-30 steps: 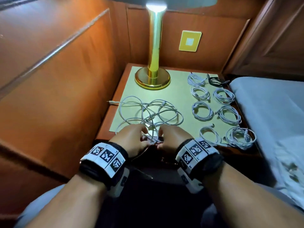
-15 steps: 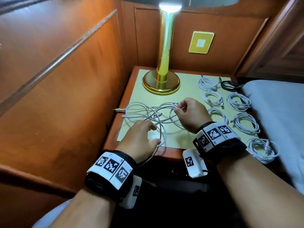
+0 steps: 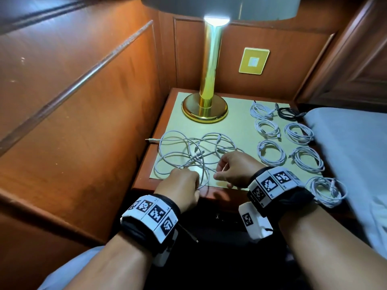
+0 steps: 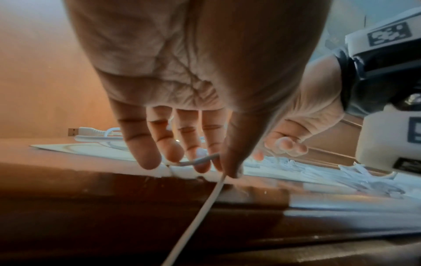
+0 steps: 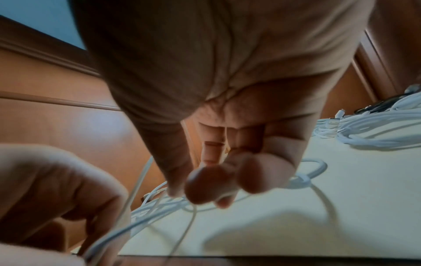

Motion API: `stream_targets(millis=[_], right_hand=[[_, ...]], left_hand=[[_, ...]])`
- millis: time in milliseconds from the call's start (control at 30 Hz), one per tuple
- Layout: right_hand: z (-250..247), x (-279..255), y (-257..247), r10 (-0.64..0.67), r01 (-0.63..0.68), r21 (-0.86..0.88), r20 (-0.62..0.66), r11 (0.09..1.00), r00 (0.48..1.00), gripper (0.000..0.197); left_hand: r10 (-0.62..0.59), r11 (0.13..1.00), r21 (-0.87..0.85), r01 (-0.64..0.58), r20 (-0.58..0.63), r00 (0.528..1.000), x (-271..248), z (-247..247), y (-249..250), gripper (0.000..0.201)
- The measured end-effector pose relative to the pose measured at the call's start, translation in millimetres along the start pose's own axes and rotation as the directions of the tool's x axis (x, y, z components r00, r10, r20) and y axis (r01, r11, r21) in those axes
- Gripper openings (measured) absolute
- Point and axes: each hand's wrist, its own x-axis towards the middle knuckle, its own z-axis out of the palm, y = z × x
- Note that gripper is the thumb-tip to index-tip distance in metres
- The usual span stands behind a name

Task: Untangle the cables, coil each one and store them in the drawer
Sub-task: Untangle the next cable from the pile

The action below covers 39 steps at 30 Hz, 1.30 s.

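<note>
Head view, left to right: our left hand sits at the near edge of the pale-topped wooden worktop, fingers curled down, pinching one strand of the loose tangle of thin white cables; that strand trails off the edge toward us, presumably anchored there for pulling free. Our right hand, knuckles up, pinches another strand of the same tangle, likely to separate the loops. Farther right, finished white cable coils and one black cable coil lie in rows, apparently awaiting storage. No drawer is visible.
</note>
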Motion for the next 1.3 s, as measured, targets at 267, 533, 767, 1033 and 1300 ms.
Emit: stream_targets(millis=[267,533,767,1033,1300], right_hand=[[-3,11,6,0.012,0.027,0.136,-0.278,0.99,0.961,0.013],[-19,14,-3,0.007,0.346,0.463,-0.606,0.816,0.795,0.015],[-27,3,-16,-0.116,0.633,0.539,-0.704,0.556,0.701,0.003],[-43,-3,-22,-0.006,0.709,0.692,-0.715,0.137,0.699,0.007],[-45,-18,-30,0.096,0.577,0.807,-0.589,0.128,0.802,0.021]], left_hand=[[-0.119,0.913,-0.391,-0.113,-0.521,0.845,0,-30,-15,0.01],[-0.171,0.925,-0.38,-0.008,-0.435,0.884,5,-24,-23,0.008],[-0.131,0.947,-0.318,0.032,-0.297,0.946,10,-16,-21,0.015],[-0.193,0.941,-0.326,0.089,-0.302,0.933,14,-16,-22,0.029],[-0.259,0.927,-0.368,0.078,-0.474,0.842,14,-23,-23,0.011]])
